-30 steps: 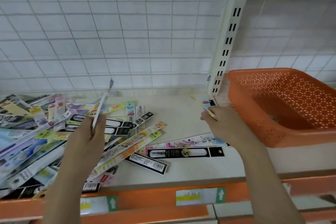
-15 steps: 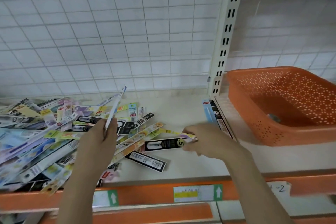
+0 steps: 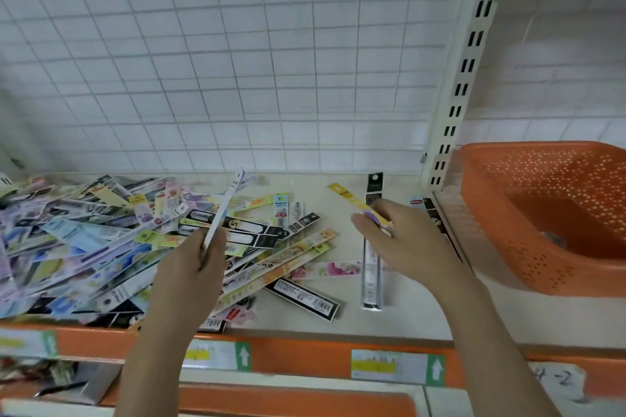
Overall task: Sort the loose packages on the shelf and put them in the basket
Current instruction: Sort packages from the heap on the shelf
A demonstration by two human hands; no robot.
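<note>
Two orange shelf edges (image 3: 305,354) nearest the camera, one above the other, with price labels (image 3: 396,366) marked by white arrows on green. Just past these, the cream shelf (image 3: 399,322) itself, carrying a heap of loose packages (image 3: 84,240) across its left half: long, narrow printed cards, overlapping at all angles, thinning out toward the middle. At the heap's right fringe, a black package with a barcode (image 3: 305,296) lying flat, and right of that a grey-and-black package (image 3: 371,267) lying lengthways, partly under the right hand.

Above the heap, left hand (image 3: 193,264) raised, fingers curled round the lower end of a thin white package (image 3: 223,210), held edge-on and tilted up to the right. Further right, right hand (image 3: 403,240) over the bare part of the shelf, thumb and fingers pinching a yellow package (image 3: 352,198) whose free end points up and to the left; grip clearly closed on it, though the pinch point itself mostly hidden behind the back of the hand. Near the hand, another black package (image 3: 374,184) standing out behind the knuckles; whether held or lying on the shelf, cannot tell.

To the right, beyond a cream slotted upright (image 3: 457,91), orange perforated basket (image 3: 555,213) resting on the neighbouring shelf section, with one small dark item (image 3: 554,240) on its floor, too blurred to identify. Farthest back, a white wire grid panel (image 3: 237,61) behind the shelf.
</note>
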